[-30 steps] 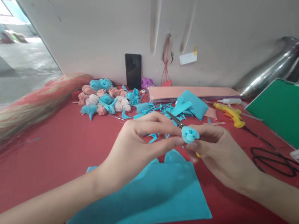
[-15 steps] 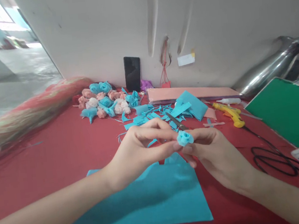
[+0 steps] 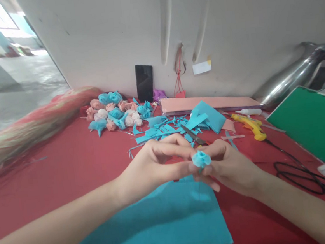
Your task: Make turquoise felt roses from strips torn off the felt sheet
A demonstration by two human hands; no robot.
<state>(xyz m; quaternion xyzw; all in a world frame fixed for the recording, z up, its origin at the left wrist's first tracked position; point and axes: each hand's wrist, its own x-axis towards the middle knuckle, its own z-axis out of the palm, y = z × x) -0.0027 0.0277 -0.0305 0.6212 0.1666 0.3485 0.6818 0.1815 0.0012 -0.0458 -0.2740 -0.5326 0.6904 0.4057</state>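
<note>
A blue paper sheet [image 3: 151, 229] lies nearest on the red table [image 3: 246, 226]; above its far edge, the left hand [image 3: 152, 164] and right hand [image 3: 233, 166] pinch a small blue paper rose [image 3: 201, 159] between their fingertips; beyond lie scissors [image 3: 193, 135], a yellow glue gun [image 3: 249, 124] and blue scraps [image 3: 153, 133]; farther, heaped paper roses [image 3: 116, 113]; a smartphone [image 3: 144, 83] stands behind.

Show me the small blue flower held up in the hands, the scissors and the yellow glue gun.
Small blue flower [image 3: 201, 159]: head view, on its ruffled petals.
Scissors [image 3: 192, 135]: head view, on the dark blades.
Yellow glue gun [image 3: 250, 123]: head view, on its body.
</note>
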